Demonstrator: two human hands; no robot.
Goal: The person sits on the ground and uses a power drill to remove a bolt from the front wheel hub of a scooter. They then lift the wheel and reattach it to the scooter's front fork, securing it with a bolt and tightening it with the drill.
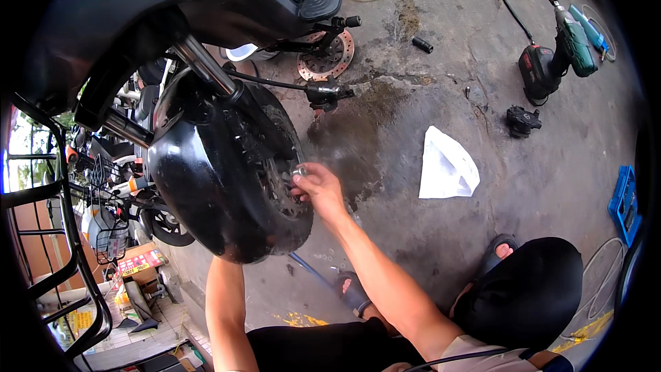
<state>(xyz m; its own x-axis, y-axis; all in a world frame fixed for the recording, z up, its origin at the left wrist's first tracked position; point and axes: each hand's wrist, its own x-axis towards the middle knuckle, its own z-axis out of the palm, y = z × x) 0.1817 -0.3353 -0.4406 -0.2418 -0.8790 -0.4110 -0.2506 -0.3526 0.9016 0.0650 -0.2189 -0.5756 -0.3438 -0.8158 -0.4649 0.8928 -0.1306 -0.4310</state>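
Observation:
My right hand point(318, 187) pinches a small shiny metal piece point(299, 171) at the hub side of a scooter's front wheel. The glossy black front fender point(206, 179) covers much of that wheel. A silver fork leg point(205, 65) slopes down to it. My left forearm point(226, 303) reaches up under the fender, and the left hand is hidden behind it. Above my right hand, a dark brake caliper point(327, 93) hangs on its hose. A brake disc point(326, 56) with a coppery rim shows farther back, below the scooter body.
On the right floor are a white cloth point(447, 169), a green impact wrench point(577, 48), a black mechanical part point(522, 122) and a blue tray point(623, 203). A black socket point(422, 45) lies farther back. A black metal rack point(58, 234) and parked two-wheelers stand left.

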